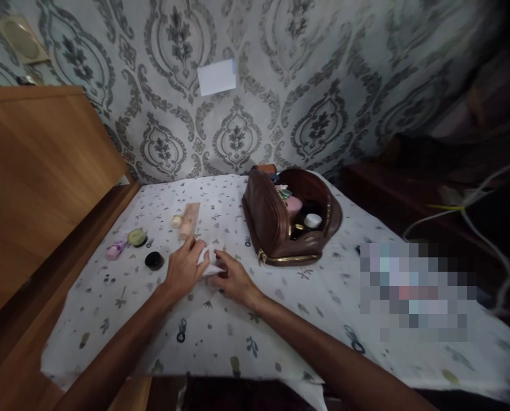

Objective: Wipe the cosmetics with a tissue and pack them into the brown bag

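Over the middle of the table, my left hand (185, 267) pinches a thin white sheet (210, 268) that looks like a tissue or a wipe. From the other side, the curled fingers of my right hand (237, 281) grip the sheet's right end; their tips are partly hidden. Just beyond my left hand lies a beige squeeze tube (190, 216), with a small cream-coloured jar (177, 221) beside it. A round black pot (154, 261) is left of that hand. Farther left are a pot with a yellow-green top (137, 237) and a pink-purple tube (116, 249).
An unzipped brown toiletry bag (263, 217) stands at the back right, holding a white-lidded jar (312, 220) and other items. A wooden cabinet (45, 188) borders the left side. Part of the right side is pixelated, and pale cables (490, 245) hang there.
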`<state>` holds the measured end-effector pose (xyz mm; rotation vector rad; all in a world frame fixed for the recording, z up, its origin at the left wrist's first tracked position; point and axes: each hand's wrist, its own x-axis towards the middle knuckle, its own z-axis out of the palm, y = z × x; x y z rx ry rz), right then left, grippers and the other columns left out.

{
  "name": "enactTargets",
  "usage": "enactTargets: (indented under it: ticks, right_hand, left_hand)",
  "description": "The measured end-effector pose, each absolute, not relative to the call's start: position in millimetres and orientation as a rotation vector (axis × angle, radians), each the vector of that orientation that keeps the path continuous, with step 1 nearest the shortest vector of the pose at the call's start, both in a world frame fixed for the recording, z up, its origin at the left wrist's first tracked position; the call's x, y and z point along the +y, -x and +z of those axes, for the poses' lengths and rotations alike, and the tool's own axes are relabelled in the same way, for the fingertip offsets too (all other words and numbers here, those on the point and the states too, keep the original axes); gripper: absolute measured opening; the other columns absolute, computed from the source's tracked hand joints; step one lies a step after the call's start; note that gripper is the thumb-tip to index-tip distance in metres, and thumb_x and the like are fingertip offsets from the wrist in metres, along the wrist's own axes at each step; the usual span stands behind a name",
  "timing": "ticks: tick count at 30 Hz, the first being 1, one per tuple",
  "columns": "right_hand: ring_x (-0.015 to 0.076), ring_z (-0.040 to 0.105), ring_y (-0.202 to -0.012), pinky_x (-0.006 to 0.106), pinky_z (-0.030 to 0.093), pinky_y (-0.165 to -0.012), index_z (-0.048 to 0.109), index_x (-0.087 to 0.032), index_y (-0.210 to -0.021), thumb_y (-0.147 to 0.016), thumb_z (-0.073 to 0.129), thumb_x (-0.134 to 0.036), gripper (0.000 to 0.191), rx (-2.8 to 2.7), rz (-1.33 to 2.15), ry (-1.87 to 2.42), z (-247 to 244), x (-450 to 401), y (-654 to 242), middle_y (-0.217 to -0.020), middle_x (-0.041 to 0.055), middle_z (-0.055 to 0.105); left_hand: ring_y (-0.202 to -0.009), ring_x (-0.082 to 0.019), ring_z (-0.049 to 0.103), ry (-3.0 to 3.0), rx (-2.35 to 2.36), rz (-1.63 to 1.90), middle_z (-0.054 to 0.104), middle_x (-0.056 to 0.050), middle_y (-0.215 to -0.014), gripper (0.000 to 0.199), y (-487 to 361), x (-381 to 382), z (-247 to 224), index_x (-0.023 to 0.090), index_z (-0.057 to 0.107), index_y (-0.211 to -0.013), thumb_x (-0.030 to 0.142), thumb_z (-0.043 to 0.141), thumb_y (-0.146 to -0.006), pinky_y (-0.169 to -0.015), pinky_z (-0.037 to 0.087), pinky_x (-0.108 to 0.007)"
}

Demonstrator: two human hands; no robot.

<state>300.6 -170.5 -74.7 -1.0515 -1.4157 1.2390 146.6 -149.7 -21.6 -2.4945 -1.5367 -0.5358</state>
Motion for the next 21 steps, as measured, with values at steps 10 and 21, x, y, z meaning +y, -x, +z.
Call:
enactTargets:
  ticks: [10, 21]
  right_hand:
    - [0.0115, 0.05, -0.071, 0.022, 0.04, -0.064, 0.059, -0.018, -0.09, -0.058, 0.087, -0.042, 0.049, -1.472, 1.19, 1.039, -58, -182, -304, -0.077, -0.006, 0.056]
    - [0.0118, 0.059, -0.074, 0.024, 0.048, -0.073, 0.065, -0.018, -0.09, -0.026, 0.095, -0.04, 0.074, -1.033, 1.746, 0.76, -53, -182, -307, -0.082, -0.0038, 0.063]
  left_hand:
    - [-0.057, -0.018, 0.06, 2.696, -1.711, -1.122, 0.066, 0.001, -0.072, 0.032, -161, -160, -5, 0.02, 0.059, -0.105, 0.038, 0.039, -0.088, -0.059, 0.047, -0.027]
    - [-0.044, -0.018, 0.054, 2.674, -2.161, -1.489, 0.062, 0.002, -0.055, 0.042, -155, -138, -4, 0.019, 0.067, -0.084, 0.058, 0.06, -0.067, -0.044, 0.046, -0.027]
